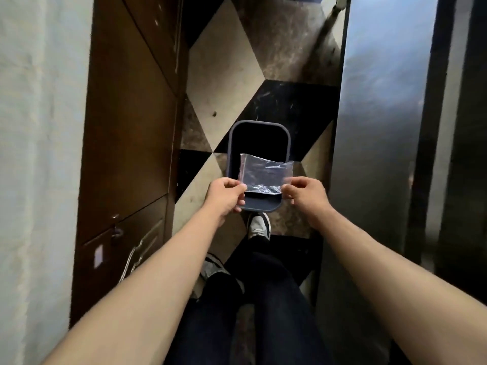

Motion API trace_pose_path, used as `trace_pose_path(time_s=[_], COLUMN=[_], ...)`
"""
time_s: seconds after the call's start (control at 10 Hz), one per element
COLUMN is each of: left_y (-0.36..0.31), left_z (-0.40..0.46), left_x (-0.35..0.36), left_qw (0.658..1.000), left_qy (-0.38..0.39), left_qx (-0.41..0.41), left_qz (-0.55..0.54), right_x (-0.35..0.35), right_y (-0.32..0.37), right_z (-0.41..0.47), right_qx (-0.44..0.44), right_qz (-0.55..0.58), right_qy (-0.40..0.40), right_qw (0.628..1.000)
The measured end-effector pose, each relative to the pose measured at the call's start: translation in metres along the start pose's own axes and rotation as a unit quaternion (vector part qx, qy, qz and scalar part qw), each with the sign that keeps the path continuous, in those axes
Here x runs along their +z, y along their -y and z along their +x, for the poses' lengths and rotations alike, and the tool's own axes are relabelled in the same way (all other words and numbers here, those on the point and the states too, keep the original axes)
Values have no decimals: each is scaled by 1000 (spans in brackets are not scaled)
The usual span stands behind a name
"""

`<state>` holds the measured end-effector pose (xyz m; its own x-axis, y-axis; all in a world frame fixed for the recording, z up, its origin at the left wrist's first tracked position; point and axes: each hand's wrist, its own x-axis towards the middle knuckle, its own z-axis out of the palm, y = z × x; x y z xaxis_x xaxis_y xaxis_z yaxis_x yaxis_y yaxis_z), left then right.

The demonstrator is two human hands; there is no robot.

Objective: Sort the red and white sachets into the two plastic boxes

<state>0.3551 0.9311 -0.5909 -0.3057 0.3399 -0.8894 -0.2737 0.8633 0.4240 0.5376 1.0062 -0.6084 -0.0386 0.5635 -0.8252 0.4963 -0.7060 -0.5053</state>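
Below, checkered marble floor (224, 75), brown cabinet (126, 127), left hand (226, 196) and right hand (305, 193) pinching clear plastic bag (263, 175) over dark bin (259, 133).

A clear plastic bag (264, 173), crinkled and glossy with light catching its creases, is stretched flat between both hands, its lower corners pinched at left and right. It hangs directly above a dark grey-blue plastic bin (234, 143) with rounded corners. The bin stands upright on the black-and-beige patterned floor, its open mouth facing up and its inside dark. The bag covers the near half of that opening.
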Motion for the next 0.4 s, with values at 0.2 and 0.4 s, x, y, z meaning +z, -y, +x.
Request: trace_pose_path(time_s=[0.2, 0.4], left_y=[31, 36], left_z=[63, 74], left_x=[12, 5], left_qw=[999, 997], left_qy=[-27, -50], left_qx=[-12, -53], left_qz=[-19, 12], right_x=[25, 21], right_y=[-40, -52], right_z=[59, 65], right_qx=[10, 7], right_qz=[-10, -106], right_qy=[6, -66], right_qw=[1000, 992])
